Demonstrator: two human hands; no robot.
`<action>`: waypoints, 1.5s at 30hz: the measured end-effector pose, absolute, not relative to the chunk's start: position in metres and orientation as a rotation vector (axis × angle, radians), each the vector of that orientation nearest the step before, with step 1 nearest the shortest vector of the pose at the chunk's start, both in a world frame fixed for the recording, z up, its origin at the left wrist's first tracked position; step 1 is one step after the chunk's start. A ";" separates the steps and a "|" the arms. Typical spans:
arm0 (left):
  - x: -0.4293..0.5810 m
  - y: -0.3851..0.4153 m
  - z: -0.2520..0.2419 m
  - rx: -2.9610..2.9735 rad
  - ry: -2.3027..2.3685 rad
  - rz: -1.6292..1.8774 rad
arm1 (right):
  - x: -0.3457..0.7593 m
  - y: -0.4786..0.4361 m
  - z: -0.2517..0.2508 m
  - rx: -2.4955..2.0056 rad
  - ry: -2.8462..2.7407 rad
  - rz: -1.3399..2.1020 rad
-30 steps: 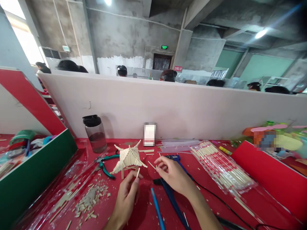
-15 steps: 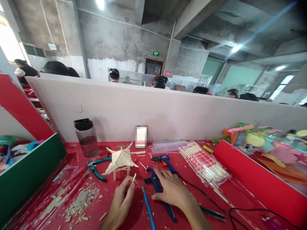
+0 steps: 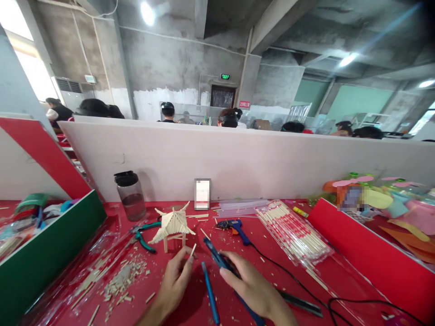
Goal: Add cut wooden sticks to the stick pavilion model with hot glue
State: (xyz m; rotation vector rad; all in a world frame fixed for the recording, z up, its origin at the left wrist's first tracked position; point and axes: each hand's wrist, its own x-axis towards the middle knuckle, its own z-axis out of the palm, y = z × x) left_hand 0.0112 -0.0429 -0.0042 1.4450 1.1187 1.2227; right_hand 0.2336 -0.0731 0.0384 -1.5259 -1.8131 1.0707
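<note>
My left hand [image 3: 176, 275] pinches a short wooden stick [image 3: 193, 249] between thumb and fingers, its end pointing up. Closed around a blue hand cutter [image 3: 217, 254] is my right hand [image 3: 250, 281], with the cutter's head tilted up to the left. Just beyond my left hand stands a small pavilion model [image 3: 174, 225] made of wooden sticks, with a pointed roof and upturned corners. A blue pen-like rod [image 3: 210, 292] lies on the red table [image 3: 185, 312] between my hands.
Green-handled pliers [image 3: 145, 243] and a pile of stick offcuts [image 3: 124, 277] lie left. A glue gun [image 3: 238, 230] with a black cord and bagged sticks [image 3: 294, 231] are on the right. A water bottle [image 3: 131, 199] and phone [image 3: 202, 194] stand by the white partition [image 3: 258, 167].
My right hand, earlier spread over the cutter on the table, has closed around it and tilted it up. My left hand still pinches the stick. The view has shifted slightly left.
</note>
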 end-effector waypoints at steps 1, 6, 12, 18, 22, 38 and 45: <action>0.012 -0.044 0.000 1.478 1.104 1.216 | 0.233 -0.077 0.042 -1.451 -1.772 1.163; 0.015 -0.049 0.012 1.539 1.054 1.141 | 0.227 -0.084 0.042 -1.271 -1.585 1.423; 0.012 -0.047 0.008 1.538 1.094 1.066 | 0.227 -0.079 0.026 -1.285 -1.421 1.497; 0.015 -0.051 0.012 1.558 1.104 1.052 | 0.227 -0.081 0.027 -1.361 -1.477 1.503; 0.015 -0.052 0.012 1.551 1.116 1.042 | 0.226 -0.083 0.027 -1.446 -1.455 1.509; 0.016 -0.052 0.012 1.463 1.126 1.005 | 0.222 -0.086 0.022 -1.483 -1.456 1.313; 0.016 -0.053 0.014 1.475 1.093 1.023 | 0.223 -0.084 0.027 -1.479 -1.491 1.365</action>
